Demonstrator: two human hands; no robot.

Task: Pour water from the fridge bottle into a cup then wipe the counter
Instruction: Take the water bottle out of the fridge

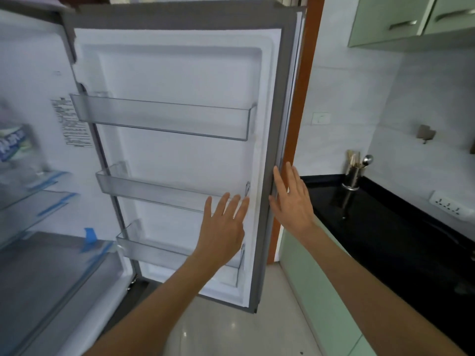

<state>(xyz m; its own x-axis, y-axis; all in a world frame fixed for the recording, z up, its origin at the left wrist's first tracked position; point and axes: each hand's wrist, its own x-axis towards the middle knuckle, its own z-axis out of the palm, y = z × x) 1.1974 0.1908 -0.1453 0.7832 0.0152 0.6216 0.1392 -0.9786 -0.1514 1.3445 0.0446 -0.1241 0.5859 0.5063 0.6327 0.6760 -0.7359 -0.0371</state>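
The fridge door stands wide open in front of me, its three clear door shelves bare. A water bottle with a blue and white label stands blurred on a glass shelf inside the fridge at the far left. My left hand is open, fingers spread, in front of the door's inner face near its free edge. My right hand is open too, fingers flat against the door's outer edge. The black counter runs along the right. No cup is visible.
A steel utensil holder with spoons stands at the counter's back corner. A white socket strip is on the wall above the counter. Pale green cabinets hang above and stand below the counter. Glass fridge shelves with blue tape are at left.
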